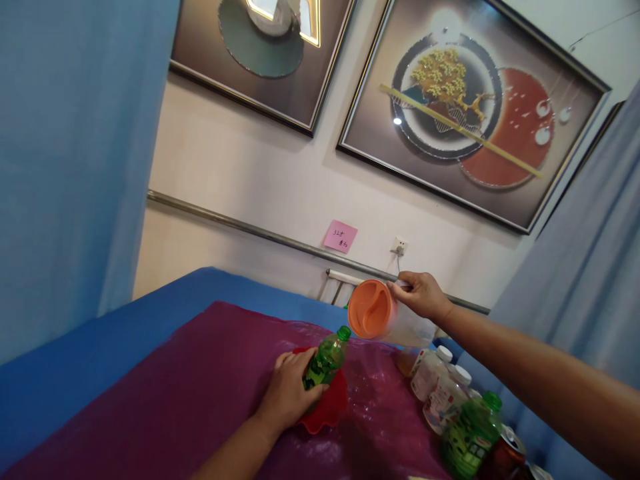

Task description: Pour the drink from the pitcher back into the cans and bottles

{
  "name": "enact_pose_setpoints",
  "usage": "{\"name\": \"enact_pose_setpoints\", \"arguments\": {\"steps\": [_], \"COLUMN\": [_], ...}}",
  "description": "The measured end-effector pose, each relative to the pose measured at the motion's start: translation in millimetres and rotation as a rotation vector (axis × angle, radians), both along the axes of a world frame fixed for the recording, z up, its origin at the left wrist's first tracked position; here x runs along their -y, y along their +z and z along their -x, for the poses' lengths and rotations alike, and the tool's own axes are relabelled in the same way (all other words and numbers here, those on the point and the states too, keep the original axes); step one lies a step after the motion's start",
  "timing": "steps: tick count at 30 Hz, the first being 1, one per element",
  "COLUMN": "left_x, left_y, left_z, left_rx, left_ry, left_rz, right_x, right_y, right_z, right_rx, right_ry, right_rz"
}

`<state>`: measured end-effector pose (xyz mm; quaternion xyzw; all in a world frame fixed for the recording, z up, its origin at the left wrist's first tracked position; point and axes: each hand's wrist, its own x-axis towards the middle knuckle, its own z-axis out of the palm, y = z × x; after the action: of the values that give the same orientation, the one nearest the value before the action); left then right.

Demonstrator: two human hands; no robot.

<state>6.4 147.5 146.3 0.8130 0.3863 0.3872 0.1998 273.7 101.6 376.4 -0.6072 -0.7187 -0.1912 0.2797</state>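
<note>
My left hand is wrapped around a small green plastic bottle with a green cap, which leans to the right. Beneath the bottle lies a red scalloped-edged mat or dish on the purple cover. My right hand grips the handle of a clear pitcher with an orange lid. The pitcher is raised and tipped on its side, its lid facing left and toward me, up and to the right of the bottle. Whether liquid is inside it I cannot tell.
Along the right edge stand white-capped bottles, a larger green bottle and a dark red can. The purple cover looks wet in places and lies over a blue surface. Blue curtains hang at both sides.
</note>
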Motion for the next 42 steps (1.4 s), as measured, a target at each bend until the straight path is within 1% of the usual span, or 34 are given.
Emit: {"name": "enact_pose_setpoints", "arguments": {"steps": [8,17,24,42], "left_x": [0,1,5,6], "left_y": [-1.3,-0.6,3.6,3.7], "left_z": [1,1,1,1], "left_rx": [0.0,0.004,0.005,0.021], "left_ry": [-0.008,-0.009,0.007,-0.004], "left_rz": [0.011,-0.015,-0.009,-0.003], "right_x": [1,0,-1,0], "right_y": [1.5,5.9,7.2,11.1], "right_z": [0,2,3,6], "right_rx": [0.022,0.023,0.06,0.067], "right_ry": [0.009,0.021,0.029,0.036], "right_rz": [0.014,0.054,0.049,0.042]}}
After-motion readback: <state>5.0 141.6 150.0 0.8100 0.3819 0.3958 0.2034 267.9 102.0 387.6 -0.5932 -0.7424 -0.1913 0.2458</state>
